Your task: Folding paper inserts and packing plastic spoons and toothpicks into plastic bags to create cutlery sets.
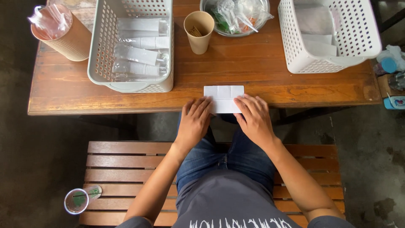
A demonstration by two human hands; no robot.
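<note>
Scene: a seated person leans over a wooden tabletop [126, 90], both hands on a white folded napkin [224, 96] at its near edge.
Left hand: the left hand [194, 122] lies palm down, fingers [201, 106] spread flat on the napkin's left lower corner, pinching nothing.
Right hand: the right hand [254, 119] mirrors it, fingers [244, 103] spread and pressing the right lower corner.
Napkin: flat, crease lines showing, its near part overhanging the tabletop's edge between the hands.
Progress: by the look of it, folding is under way; the creases are made, but the napkin is not yet bagged.
Done pile: a grey basket [101, 50] holds about 4 clear wrapped packs [139, 55].
Supplies: a white basket [367, 38], a paper cup [199, 31] and a metal bowl [209, 6] stand behind.
</note>
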